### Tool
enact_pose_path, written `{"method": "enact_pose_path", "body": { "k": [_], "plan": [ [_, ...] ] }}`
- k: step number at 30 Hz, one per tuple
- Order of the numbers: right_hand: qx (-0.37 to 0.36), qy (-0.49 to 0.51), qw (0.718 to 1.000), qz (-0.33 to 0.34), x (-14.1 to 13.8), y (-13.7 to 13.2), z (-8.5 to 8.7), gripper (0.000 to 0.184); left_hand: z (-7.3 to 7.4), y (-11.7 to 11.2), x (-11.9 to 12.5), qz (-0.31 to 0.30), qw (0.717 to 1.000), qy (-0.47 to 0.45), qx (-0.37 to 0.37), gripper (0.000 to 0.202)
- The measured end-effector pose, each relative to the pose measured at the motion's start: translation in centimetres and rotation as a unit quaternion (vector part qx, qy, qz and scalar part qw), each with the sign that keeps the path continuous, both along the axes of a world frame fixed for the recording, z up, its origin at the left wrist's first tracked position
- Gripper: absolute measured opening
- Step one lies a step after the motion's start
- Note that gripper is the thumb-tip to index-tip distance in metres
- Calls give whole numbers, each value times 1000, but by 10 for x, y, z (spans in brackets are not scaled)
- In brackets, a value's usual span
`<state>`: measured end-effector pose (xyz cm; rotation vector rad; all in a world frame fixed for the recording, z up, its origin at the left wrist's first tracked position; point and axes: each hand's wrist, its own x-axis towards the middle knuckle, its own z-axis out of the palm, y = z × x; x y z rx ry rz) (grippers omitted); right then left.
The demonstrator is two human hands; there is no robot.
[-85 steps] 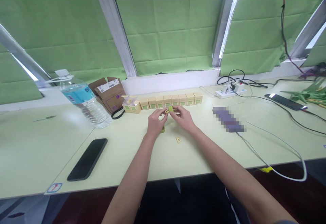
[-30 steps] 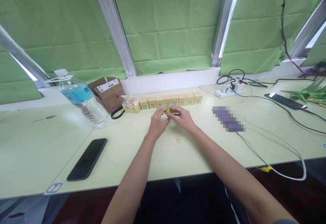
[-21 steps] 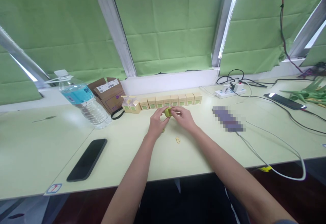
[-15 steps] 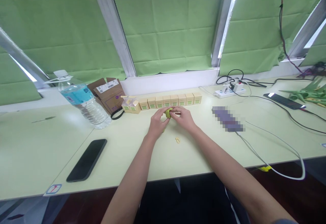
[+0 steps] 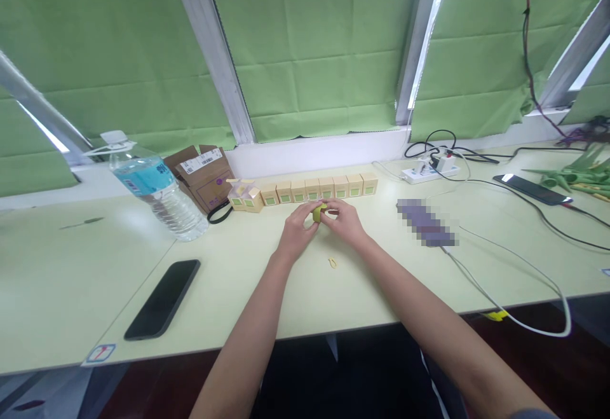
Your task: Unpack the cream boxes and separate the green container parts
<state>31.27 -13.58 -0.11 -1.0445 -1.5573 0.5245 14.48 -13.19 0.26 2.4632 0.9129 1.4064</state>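
Note:
My left hand [image 5: 296, 231] and my right hand [image 5: 344, 220] meet over the pale green desk [image 5: 71, 279], fingers pinched together on a small yellow-green object [image 5: 318, 212] held between them. Just behind my hands stands a row of several small tan boxes with green squares [image 5: 319, 188]. A tiny yellow clip-like piece [image 5: 333, 262] lies on the desk, a little nearer to me than my right wrist.
A water bottle [image 5: 155, 187] and an open cardboard box [image 5: 204, 175] stand at the left. A black phone [image 5: 162, 298] lies front left. A power strip [image 5: 426, 172] with cables, a blurred purple item [image 5: 426, 222] and another phone [image 5: 532, 189] are at the right.
Both hands stay together at the same spot, and the small yellow-green object has been turned and shifted slightly between the fingertips. Nothing else on the desk has moved.

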Motion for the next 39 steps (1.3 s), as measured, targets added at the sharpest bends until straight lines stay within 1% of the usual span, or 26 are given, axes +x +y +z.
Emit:
{"method": "enact_pose_path", "body": {
  "k": [12,26,34,37,39],
  "plan": [
    [9,-2,1000,2,0,-1,0,7,1,0,0,3,1000,0,-7,51],
    [17,-2,1000,4,0,0,-2,10,2,1,-4,24,1000,2,-14,51],
    [16,2,1000,5,1,1,-3,10,2,1,-4,47,999,3,-24,48],
    [18,2,1000,3,1,0,-1,10,1,2,-4,55,998,8,-25,47],
    [21,5,1000,1,2,-2,2,10,0,4,-6,72,997,10,-29,49]
  ]
}}
